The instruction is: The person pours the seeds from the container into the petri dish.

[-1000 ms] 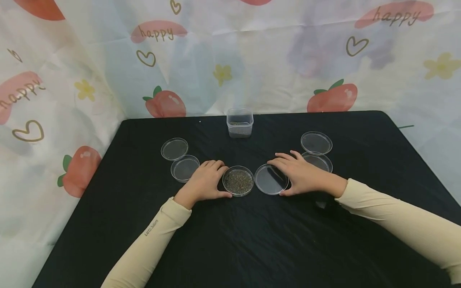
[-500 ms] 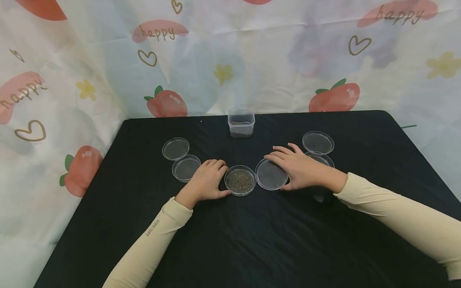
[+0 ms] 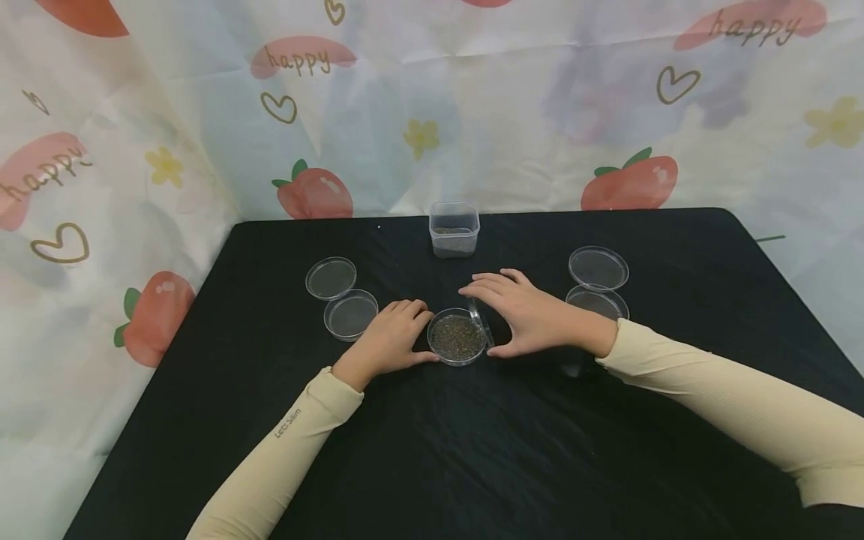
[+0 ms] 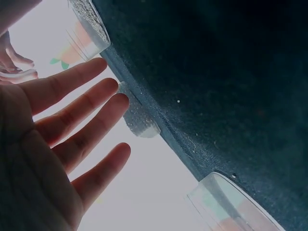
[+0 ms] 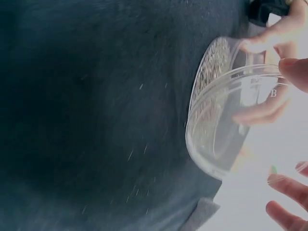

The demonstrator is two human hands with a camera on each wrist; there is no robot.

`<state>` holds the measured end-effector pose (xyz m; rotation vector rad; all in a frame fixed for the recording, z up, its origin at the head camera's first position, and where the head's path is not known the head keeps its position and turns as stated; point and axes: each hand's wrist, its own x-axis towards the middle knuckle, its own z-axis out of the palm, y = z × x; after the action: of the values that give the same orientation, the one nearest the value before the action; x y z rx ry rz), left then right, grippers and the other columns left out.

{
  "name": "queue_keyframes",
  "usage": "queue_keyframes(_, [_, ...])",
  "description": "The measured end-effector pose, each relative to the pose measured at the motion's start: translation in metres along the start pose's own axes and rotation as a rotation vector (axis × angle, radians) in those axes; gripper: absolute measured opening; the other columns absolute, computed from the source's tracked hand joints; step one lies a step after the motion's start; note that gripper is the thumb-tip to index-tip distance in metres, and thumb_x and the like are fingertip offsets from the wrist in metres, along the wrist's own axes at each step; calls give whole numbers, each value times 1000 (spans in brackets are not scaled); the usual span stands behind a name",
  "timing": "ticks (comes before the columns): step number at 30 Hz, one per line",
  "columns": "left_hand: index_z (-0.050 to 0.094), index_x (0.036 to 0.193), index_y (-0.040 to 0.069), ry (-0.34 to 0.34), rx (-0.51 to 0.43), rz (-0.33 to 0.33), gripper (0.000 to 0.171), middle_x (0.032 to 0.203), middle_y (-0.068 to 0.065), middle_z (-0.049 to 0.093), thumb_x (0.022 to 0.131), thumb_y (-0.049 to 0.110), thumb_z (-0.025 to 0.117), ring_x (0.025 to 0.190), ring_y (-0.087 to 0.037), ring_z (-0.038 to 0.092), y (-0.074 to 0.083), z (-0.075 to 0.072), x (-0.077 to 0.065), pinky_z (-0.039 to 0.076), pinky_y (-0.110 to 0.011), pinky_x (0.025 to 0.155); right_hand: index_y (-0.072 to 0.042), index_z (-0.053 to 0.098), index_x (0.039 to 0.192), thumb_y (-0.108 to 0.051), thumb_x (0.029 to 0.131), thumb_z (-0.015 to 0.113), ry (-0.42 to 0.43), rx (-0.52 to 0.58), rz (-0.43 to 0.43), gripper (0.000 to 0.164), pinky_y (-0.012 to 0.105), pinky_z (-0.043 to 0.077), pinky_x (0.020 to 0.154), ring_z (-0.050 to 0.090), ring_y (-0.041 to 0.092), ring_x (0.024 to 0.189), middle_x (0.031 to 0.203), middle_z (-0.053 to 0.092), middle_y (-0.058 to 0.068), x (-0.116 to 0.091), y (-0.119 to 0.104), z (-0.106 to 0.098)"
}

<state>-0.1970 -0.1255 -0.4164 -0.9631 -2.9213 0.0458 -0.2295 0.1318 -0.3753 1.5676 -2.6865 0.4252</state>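
A round clear petri dish (image 3: 457, 337) filled with brownish grains lies on the black cloth. My left hand (image 3: 394, 334) holds its left side between thumb and index finger; the other fingers extend straight in the left wrist view. My right hand (image 3: 533, 315) pinches a clear petri dish lid (image 3: 482, 324) by its rim, thumb nearest me and fingers on the far side. The lid stands steeply tilted at the right edge of the filled dish. Through the lid (image 5: 202, 130), the right wrist view shows the grains and my left fingers.
At the back stands a square clear plastic tub (image 3: 454, 244) with grains inside. Two clear round dishes, one (image 3: 331, 278) behind another (image 3: 351, 315), lie at left. A similar pair, one (image 3: 598, 268) behind another (image 3: 597, 301), lies at right. A patterned curtain (image 3: 513, 135) hangs behind.
The right hand has lifted the lid from lying flat beside the filled dish, tipped it up on edge and moved it left against that dish. The left hand stays put.
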Motion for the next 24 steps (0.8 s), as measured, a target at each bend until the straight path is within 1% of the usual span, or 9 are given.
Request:
queue_keyframes(5, [60,122,10,3,-6,-3,67,119,-6,57,77,59,67,111,-20,55,0,-1,-1,42,-38,103,-9,35,141,-45,70,79,-26,8,-43,91,58,22,108,33,29,137,143,42,8,16,-3,11])
queue_keyframes(9, [60,123,9,7,-19,5,66,118,-6,57,78,57,67,109,-21,55,0,-1,-1,42,-38,103,-8,34,142,-46,71,78,-58,22,-54,92,58,22,108,32,29,137,144,41,8,26,-5,19])
queue_keyframes(13, [61,121,8,11,-20,5,63,118,-6,57,78,55,68,108,-21,55,-1,-1,-2,42,-38,103,-8,35,142,-47,71,77,-79,29,-67,91,59,24,108,34,29,137,144,41,8,33,-6,26])
queue_keyframes(19, [61,120,9,11,-10,-22,63,117,-5,56,78,54,69,109,-21,54,-1,1,-3,40,-38,105,-7,36,141,-47,72,76,-104,52,-70,89,60,24,108,35,29,135,143,43,9,37,-6,33])
queue_keyframes(24, [60,122,9,-4,-15,-27,64,117,-5,56,78,54,69,110,-21,54,-1,-1,-3,40,-38,105,-9,35,142,-50,72,75,-114,57,-51,90,51,30,103,41,24,129,139,46,6,40,-4,36])
